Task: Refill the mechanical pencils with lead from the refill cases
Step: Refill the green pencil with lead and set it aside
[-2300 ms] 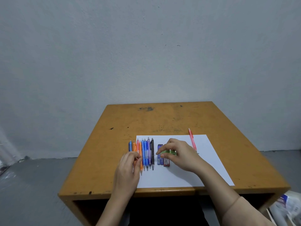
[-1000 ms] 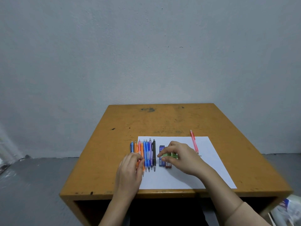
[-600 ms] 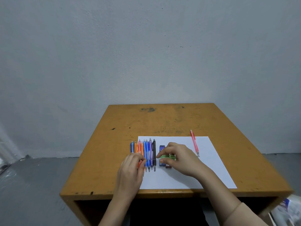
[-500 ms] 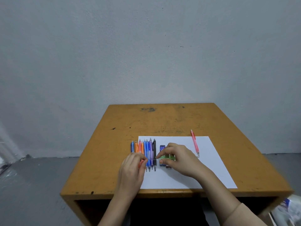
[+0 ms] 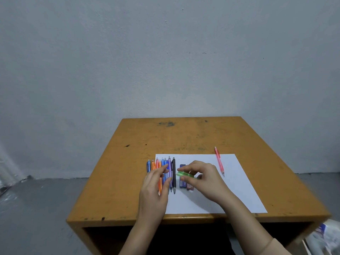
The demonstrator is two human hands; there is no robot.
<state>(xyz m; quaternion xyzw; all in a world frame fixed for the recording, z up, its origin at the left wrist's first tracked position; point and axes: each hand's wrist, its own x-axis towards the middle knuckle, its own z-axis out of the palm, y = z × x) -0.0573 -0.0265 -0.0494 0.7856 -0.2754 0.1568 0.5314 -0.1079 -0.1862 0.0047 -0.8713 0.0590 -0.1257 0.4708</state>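
My right hand (image 5: 204, 178) grips a green mechanical pencil (image 5: 184, 174), held sideways above the lead refill cases (image 5: 184, 184), which lie on the white paper (image 5: 237, 186). My left hand (image 5: 156, 188) hovers over a row of several mechanical pencils (image 5: 165, 172), blue, orange, purple and black; its thumb and forefinger are close together, and whether they pinch a lead is too small to tell. A pink pencil (image 5: 219, 162) lies apart at the paper's far right.
The paper sits on a worn yellow wooden desk (image 5: 184, 137) against a grey wall. A white bag (image 5: 325, 238) lies on the floor at the lower right, beside the desk.
My left hand has risen off the row of pencils and moved right, toward the tip of the green pencil. My right hand has kept the green pencil over the cases.
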